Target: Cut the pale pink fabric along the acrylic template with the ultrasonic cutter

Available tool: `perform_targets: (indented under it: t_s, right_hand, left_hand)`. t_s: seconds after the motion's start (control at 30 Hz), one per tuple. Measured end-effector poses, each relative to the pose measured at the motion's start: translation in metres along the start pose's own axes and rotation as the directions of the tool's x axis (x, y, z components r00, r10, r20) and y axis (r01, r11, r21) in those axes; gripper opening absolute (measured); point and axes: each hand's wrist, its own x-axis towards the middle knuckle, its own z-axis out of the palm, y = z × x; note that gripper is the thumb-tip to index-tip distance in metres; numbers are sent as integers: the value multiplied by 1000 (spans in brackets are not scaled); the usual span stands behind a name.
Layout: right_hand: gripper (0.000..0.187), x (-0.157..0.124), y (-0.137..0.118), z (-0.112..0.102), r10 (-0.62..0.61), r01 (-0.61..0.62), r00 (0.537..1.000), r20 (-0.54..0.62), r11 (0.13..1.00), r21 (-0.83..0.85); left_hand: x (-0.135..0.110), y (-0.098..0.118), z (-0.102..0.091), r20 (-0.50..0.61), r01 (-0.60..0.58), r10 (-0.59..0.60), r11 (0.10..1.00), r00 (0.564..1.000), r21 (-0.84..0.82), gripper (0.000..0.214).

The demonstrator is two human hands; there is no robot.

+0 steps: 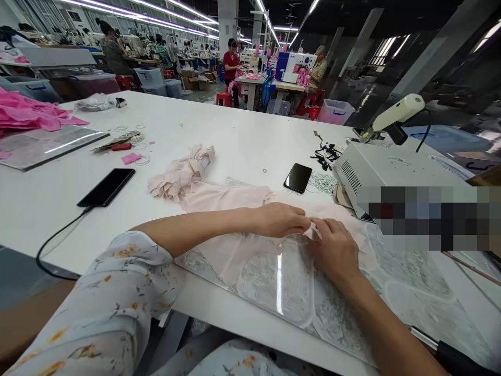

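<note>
Pale pink fabric pieces [230, 197] lie across a clear patterned plate [270, 284] on the white table. My left hand [279, 219] reaches over the cloth with its fingers curled and pinched on a fabric edge. Close against it, my right hand [334, 248] has thumb and forefinger together on the same edge, its palm low over the plate. The exact hold of the fingertips is partly hidden. To the left of my hands sits a bunched heap of the same pale pink fabric [178, 175].
A grey machine box [387, 172] stands right, near a black phone [298, 178]. Left are a larger phone [107, 187] with a cable, a red small object [121, 147] and bright pink fabric [33, 109]. A black-handled tool [456, 355] is lower right. People sit at sewing machines behind.
</note>
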Motion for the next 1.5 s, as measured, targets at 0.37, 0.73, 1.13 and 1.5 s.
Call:
perform_targets:
  t_s: [0.37, 0.73, 1.13, 1.5]
  right_hand:
    - [46, -88, 20, -41, -210, 210, 976, 55, 978, -4]
    - [65, -108, 36, -42, -125, 130, 979, 160, 991, -24]
    - [58, -125, 50, -30, -305, 309, 948, 93, 951, -28]
    - [43, -111, 19, -57, -92, 88, 994, 58, 993, 74]
  left_hand:
    - [-51, 29, 17, 186, -123, 149, 982, 971, -144, 17]
    - [-48, 32, 1, 238, -67, 86, 994, 967, -86, 20]
    - [-117, 89, 41, 72, -74, 83, 990, 994, -120, 18]
    - [-56, 41, 44, 133, -317, 301, 940, 944, 124, 34]
